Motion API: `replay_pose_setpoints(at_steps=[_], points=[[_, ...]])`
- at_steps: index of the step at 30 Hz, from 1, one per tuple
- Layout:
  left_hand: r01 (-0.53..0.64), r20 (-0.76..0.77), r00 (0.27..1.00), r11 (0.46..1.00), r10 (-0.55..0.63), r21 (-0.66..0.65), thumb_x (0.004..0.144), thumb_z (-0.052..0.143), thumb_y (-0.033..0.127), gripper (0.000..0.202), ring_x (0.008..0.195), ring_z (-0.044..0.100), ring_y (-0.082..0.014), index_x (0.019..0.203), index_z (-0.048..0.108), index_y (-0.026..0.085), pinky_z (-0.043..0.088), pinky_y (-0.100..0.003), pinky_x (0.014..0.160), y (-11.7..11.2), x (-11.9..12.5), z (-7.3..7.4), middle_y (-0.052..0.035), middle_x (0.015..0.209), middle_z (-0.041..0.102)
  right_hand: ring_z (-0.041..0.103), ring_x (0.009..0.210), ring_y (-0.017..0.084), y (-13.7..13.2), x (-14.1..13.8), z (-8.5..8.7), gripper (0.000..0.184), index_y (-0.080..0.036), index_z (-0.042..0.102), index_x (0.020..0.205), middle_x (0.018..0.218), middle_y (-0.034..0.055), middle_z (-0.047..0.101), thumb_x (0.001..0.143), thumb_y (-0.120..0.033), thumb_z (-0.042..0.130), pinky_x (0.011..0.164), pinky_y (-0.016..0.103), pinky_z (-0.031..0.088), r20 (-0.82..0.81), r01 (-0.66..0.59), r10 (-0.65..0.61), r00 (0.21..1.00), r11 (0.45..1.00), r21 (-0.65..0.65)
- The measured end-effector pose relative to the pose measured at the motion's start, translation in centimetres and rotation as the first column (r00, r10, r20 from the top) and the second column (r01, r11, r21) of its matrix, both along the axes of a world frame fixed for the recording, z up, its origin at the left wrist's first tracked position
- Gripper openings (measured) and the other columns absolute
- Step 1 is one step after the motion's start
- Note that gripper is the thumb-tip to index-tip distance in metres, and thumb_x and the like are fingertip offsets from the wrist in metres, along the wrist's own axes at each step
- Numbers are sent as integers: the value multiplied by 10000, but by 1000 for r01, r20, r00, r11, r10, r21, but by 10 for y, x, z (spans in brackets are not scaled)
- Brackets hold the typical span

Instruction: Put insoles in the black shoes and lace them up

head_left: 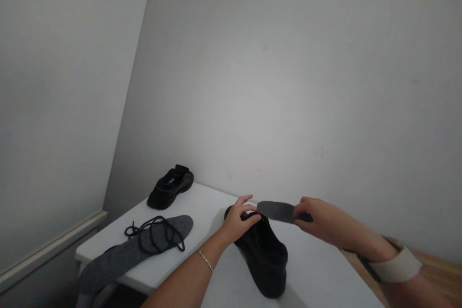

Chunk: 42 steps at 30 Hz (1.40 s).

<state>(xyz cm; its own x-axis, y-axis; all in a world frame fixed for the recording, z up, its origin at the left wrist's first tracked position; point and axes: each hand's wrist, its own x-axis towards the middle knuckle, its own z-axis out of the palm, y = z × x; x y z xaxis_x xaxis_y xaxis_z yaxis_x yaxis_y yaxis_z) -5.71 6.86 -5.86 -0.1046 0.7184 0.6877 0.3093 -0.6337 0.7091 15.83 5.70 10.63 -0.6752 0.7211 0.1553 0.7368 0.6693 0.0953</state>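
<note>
Insole (276, 211) at shoe's (265, 262) 1 o'clock, pinched at one end by right hand (305, 212). Long axis roughly 9–3, free end to 9. Probably light, bendy, not fragile; best held by end or edges. Left hand (241, 216) at shoe, fingers spread; can't tell if gripping.

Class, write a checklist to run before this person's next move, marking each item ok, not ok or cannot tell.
1. Grey insole in the right hand's grip: ok.
2. Near shoe sole-down on the white table: ok.
3. Left hand's grip firm on that shoe: cannot tell; its hold is partly hidden.
4. That shoe's inside free of objects: cannot tell; too dark.
5. Other insole wholly on the table: not ok; one end overhangs the edge.
6. Black lace off that other insole: not ok; it lies looped across it.
</note>
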Motion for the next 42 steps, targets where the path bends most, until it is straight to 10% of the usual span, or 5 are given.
replay_pose_setpoints(at_steps=[9, 14, 22, 28, 42], points=[[-12, 123, 992, 998, 20, -65, 768, 464, 93, 266, 680, 596, -107, 988, 567, 199, 450, -215, 669, 8, -3, 3, -19, 990, 632, 647, 747, 236, -37, -7, 8, 221, -198, 718, 739, 815, 92, 696, 683, -156, 508, 613, 288, 376, 185, 48, -52, 981, 998, 29], [-109, 13, 994, 993, 110, -54, 711, 452, 63, 264, 1044, 564, -208, 725, 684, 187, 423, -303, 902, 14, -10, 1, -67, 1064, 639, 676, 747, 273, -37, -29, -7, 257, -157, 725, 759, 823, 148, 711, 710, -136, 474, 599, 304, 409, 290, 4, -26, 957, 997, 76], [58, 183, 983, 924, 13, -379, 618, 597, 191, 466, 1147, 497, -302, 1077, 674, 186, 312, -399, 1021, 17, -11, -6, -69, 1118, 659, 689, 803, 314, -29, -43, -33, 254, -122, 707, 793, 853, 181, 714, 720, -115, 463, 611, 327, 468, 306, 37, -64, 950, 995, 93], [264, 435, 900, 836, -34, -481, 535, 516, 151, 680, 1109, 506, -310, 1212, 583, 151, 353, -389, 950, 18, -13, -12, -74, 1100, 640, 689, 815, 307, -18, -56, -52, 261, -115, 710, 814, 877, 190, 714, 718, -127, 467, 643, 330, 482, 233, 51, -71, 970, 994, 93], [392, 567, 814, 841, -127, -374, 497, 495, 107, 698, 980, 571, -297, 1185, 604, 159, 420, -361, 814, 19, -12, -16, -75, 986, 680, 673, 910, 296, 23, -98, -105, 294, -75, 664, 1000, 999, 218, 683, 830, -166, 442, 702, 329, 499, 73, 96, -95, 993, 995, -22]])
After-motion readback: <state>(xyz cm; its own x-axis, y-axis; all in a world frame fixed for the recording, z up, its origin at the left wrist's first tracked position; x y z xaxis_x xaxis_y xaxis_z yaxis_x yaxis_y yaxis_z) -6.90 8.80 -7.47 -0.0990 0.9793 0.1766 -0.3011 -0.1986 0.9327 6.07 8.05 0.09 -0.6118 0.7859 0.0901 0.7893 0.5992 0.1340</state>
